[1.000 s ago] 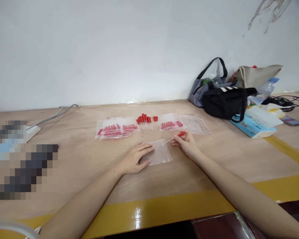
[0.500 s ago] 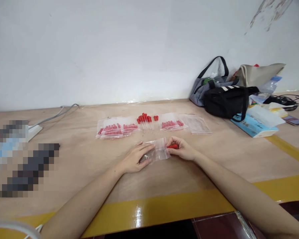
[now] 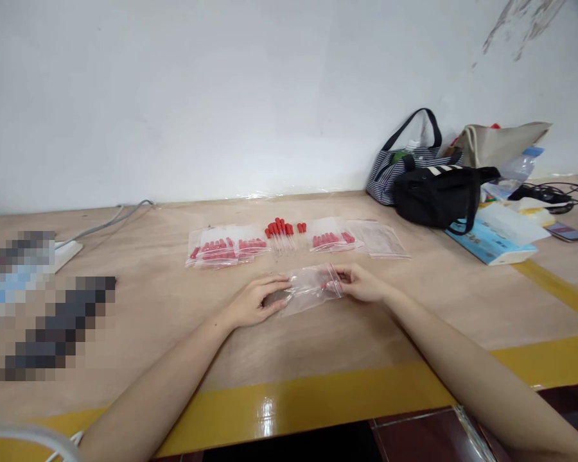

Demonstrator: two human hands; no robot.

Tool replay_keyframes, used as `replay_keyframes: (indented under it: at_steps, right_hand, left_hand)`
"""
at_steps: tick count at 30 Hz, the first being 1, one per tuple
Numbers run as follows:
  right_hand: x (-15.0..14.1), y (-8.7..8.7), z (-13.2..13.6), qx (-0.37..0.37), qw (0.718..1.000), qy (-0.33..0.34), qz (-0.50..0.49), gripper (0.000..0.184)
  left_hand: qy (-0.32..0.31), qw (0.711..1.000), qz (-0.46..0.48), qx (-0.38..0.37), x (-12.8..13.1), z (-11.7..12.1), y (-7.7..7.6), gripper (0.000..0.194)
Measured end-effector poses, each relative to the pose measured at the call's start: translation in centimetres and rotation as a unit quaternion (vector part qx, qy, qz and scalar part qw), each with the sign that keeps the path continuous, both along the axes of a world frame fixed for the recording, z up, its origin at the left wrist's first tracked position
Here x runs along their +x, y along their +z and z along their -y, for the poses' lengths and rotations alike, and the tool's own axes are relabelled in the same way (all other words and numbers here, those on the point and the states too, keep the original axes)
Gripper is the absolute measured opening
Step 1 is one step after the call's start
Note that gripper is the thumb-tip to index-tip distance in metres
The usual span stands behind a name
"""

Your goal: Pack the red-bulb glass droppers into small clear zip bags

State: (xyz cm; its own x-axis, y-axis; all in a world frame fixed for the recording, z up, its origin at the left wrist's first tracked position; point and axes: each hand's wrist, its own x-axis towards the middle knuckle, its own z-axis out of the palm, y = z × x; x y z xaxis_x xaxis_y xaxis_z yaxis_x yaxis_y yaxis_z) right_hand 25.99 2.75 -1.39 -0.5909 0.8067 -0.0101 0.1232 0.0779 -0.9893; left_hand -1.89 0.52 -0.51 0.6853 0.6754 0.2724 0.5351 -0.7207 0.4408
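Note:
Between my hands, above the brown tabletop, a clear plastic zip bag (image 3: pixel 311 290) lies with its mouth to the right. My left hand (image 3: pixel 257 300) holds the bag's left end, thumb below and fingers above. At the mouth, my right hand (image 3: pixel 359 283) has its fingers partly inside, closed on a dropper with a red bulb (image 3: pixel 325 285), blurred through the plastic; how many it holds is unclear. Beyond them lie several loose red-bulbed droppers (image 3: pixel 282 232). Filled zip bags (image 3: pixel 216 247) are left of these, and another filled bag (image 3: pixel 334 237) is to the right.
Flat zip bags (image 3: pixel 388 240) lie at the right of the row. Farther right are a striped bag (image 3: pixel 381 176), a black bag (image 3: pixel 438 196), a blue tissue pack (image 3: pixel 491 240), a phone (image 3: pixel 569 231) and cables. A grey cable (image 3: pixel 110 222) runs at the left. Yellow tape (image 3: pixel 308 401) marks the front edge.
My right hand has moved slightly right and the red bulb now shows through the bag, inside its mouth. My left hand has shifted a little left, exposing more of the bag.

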Motion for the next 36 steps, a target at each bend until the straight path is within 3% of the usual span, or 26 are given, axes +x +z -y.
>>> replay_keyframes:
  at_steps: [3, 6, 10, 14, 16, 19, 23, 28, 36]
  right_hand:
    - [1.0, 0.1, -0.3, -0.048, 0.998, 0.008, -0.027, 0.043]
    - [0.9, -0.6, -0.6, -0.044, 0.997, -0.054, -0.030, 0.037]
    - [0.1, -1.3, -0.5, -0.004, 0.996, -0.084, -0.011, 0.029]
    - [0.4, -0.4, -0.7, 0.086, 0.991, -0.058, 0.085, 0.024]
    - [0.8, 0.8, -1.1, 0.120, 0.977, -0.066, 0.160, 0.018]
    - [0.4, 2.7, -2.2, 0.173, 0.945, -0.155, 0.229, 0.012]
    - [-2.5, 4.0, -4.8, 0.219, 0.896, -0.249, 0.296, 0.010]
    - [-6.8, 3.4, -9.1, 0.171, 0.850, -0.325, 0.377, 0.014]
    - [-9.3, 2.8, -12.6, 0.060, 0.830, -0.371, 0.412, 0.034]
  left_hand:
    - [0.000, 1.000, 0.006, 0.001, 0.1, 0.0, -0.1, 0.036]
    - [0.003, 1.000, 0.005, 0.000, 0.2, 0.0, -0.1, 0.035]
    - [0.004, 1.000, 0.005, -0.003, 0.1, -0.2, -0.3, 0.036]
    - [0.005, 1.000, 0.020, -0.002, -0.1, -0.4, -0.5, 0.035]
    - [0.001, 1.000, 0.018, -0.013, -0.2, -0.4, -0.5, 0.033]
    - [-0.005, 1.000, 0.014, -0.021, -0.3, -0.4, -0.4, 0.030]
    - [-0.006, 1.000, 0.021, -0.016, -0.3, -0.4, -0.4, 0.027]
    - [0.002, 0.999, 0.037, -0.020, -0.2, -0.3, -0.6, 0.025]
    - [0.009, 0.999, 0.039, -0.016, -0.1, -0.3, -0.9, 0.025]
